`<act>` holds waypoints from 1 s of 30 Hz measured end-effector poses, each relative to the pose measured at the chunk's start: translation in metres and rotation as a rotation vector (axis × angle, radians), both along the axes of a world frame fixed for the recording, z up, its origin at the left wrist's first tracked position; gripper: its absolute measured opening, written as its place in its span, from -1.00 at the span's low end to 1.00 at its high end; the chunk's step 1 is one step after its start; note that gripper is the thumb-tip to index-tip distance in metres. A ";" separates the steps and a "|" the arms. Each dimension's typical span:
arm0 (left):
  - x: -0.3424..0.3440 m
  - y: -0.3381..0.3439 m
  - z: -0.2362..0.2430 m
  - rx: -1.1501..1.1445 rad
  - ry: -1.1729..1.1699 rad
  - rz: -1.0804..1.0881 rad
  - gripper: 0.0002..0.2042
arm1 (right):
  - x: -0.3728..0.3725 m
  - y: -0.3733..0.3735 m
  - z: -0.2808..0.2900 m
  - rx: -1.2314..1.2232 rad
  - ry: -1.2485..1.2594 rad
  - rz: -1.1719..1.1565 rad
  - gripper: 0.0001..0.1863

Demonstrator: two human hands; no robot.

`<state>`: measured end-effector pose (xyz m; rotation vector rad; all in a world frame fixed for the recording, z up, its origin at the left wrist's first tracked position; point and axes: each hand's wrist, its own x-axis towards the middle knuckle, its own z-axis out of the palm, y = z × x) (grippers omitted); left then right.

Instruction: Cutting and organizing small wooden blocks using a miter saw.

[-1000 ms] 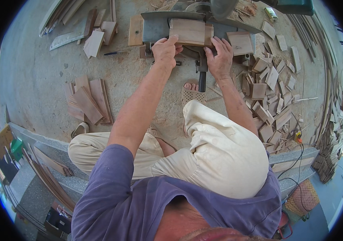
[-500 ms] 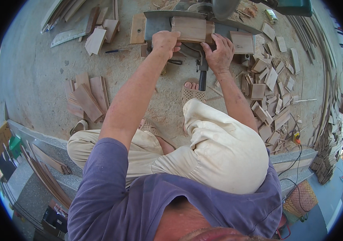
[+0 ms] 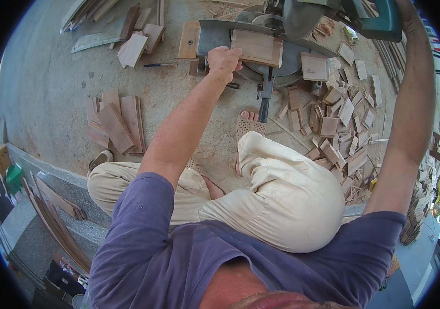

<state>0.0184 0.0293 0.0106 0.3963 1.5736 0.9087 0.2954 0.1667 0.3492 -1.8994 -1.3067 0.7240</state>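
Note:
A flat wooden board (image 3: pixel 255 47) lies on the table of a miter saw (image 3: pixel 296 20), along its metal fence (image 3: pixel 214 23). My left hand (image 3: pixel 224 63) is closed on the board's near left corner, holding it down against the fence. A second wooden edge shows beneath the board at its right. Up at the top right, my right hand (image 3: pixel 410 16) is at the saw's green handle (image 3: pixel 382 21). The fingers there are partly hidden by the handle and the picture's edge, but the hand appears wrapped round it. The blade is hidden behind the grey guard.
Cut wood blocks (image 3: pixel 329 126) heap on the floor to the right. A square wood piece (image 3: pixel 315 66) rests at the saw's right end. Stacked boards (image 3: pixel 116 126) lie left of my legs. The saw's black front lever (image 3: pixel 264 109) juts toward my foot.
My right hand has left the board's right end and risen to the saw's green handle at the upper right. My left hand stays on the board. The view has shifted slightly.

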 end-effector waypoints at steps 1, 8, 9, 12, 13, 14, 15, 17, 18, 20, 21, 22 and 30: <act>0.000 0.001 0.001 -0.010 -0.009 -0.005 -0.44 | -0.005 -0.002 -0.001 -0.012 0.016 0.089 -0.59; -0.003 0.002 0.007 -0.031 0.009 -0.032 -0.48 | 0.003 -0.119 -0.060 0.037 0.319 0.222 -0.61; -0.004 0.002 0.007 -0.031 0.012 -0.058 -0.48 | 0.000 -0.134 -0.073 0.024 0.309 0.218 -0.61; -0.005 0.001 0.008 -0.014 0.008 -0.075 -0.53 | -0.008 -0.159 -0.098 0.140 0.308 0.171 -0.57; -0.005 0.000 0.007 -0.006 0.001 -0.078 -0.57 | -0.011 -0.162 -0.102 0.171 0.315 0.158 -0.57; -0.005 0.000 0.006 0.004 -0.001 -0.065 -0.57 | -0.014 -0.166 -0.104 0.208 0.338 0.140 -0.56; -0.005 -0.001 0.006 0.009 0.020 -0.087 -0.63 | -0.016 -0.168 -0.106 0.198 0.322 0.151 -0.56; -0.005 0.000 0.004 0.015 0.038 -0.108 -0.68 | -0.019 -0.173 -0.108 0.225 0.294 0.121 -0.56; -0.005 0.000 0.003 0.028 0.048 -0.118 -0.71 | -0.021 -0.176 -0.109 0.226 0.280 0.137 -0.56; -0.005 0.000 0.002 0.035 0.059 -0.128 -0.74 | -0.023 -0.182 -0.113 0.221 0.301 0.090 -0.57; -0.005 0.001 0.002 0.028 0.067 -0.139 -0.74 | -0.025 -0.184 -0.115 0.232 0.284 0.104 -0.57; -0.005 0.001 0.002 0.008 0.077 -0.156 -0.74 | -0.025 -0.187 -0.118 0.243 0.269 0.099 -0.56; -0.005 0.003 0.002 0.001 0.086 -0.160 -0.66 | -0.026 -0.191 -0.123 0.259 0.248 0.079 -0.57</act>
